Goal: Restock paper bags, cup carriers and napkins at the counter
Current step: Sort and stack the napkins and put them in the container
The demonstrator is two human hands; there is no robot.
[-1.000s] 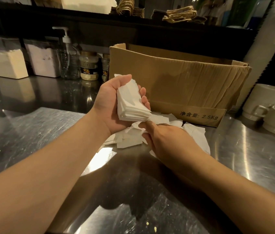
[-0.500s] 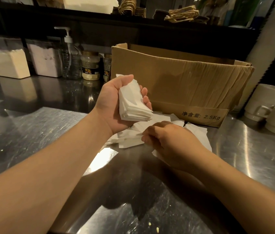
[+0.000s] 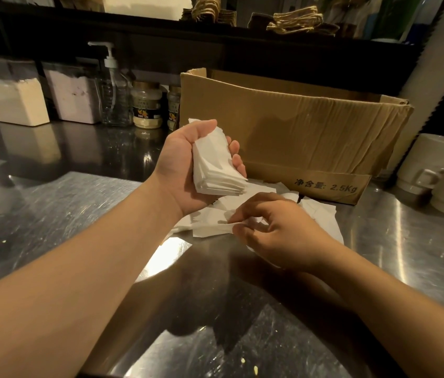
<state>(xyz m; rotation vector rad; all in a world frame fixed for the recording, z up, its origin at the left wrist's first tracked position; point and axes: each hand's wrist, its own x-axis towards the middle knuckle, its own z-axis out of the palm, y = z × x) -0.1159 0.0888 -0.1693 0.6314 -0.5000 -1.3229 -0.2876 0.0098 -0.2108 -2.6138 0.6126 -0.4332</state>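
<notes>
Fingers (image 3: 236, 162) of the left hand (image 3: 185, 165) curl round a stack of napkins (image 3: 215, 165), held upright above the desk (image 3: 52, 214) in front of the cardboard box (image 3: 297, 126). Below it, the right hand (image 3: 278, 230) pinches the edge of a single napkin (image 3: 210, 229) from the loose napkins (image 3: 321, 214) spread flat on the desk just before the box's lower front edge; whether it grips one sheet or two is hard to tell in this dim light. To do the step well, I would lift that sheet clear of its neighbours, lay it square against the stack with edges aligned, and keep the left grip firm but not crushing. Mugs (image 3: 433, 165) at the desk's right edge and jars (image 3: 147, 105) at its back edge stand well apart.
</notes>
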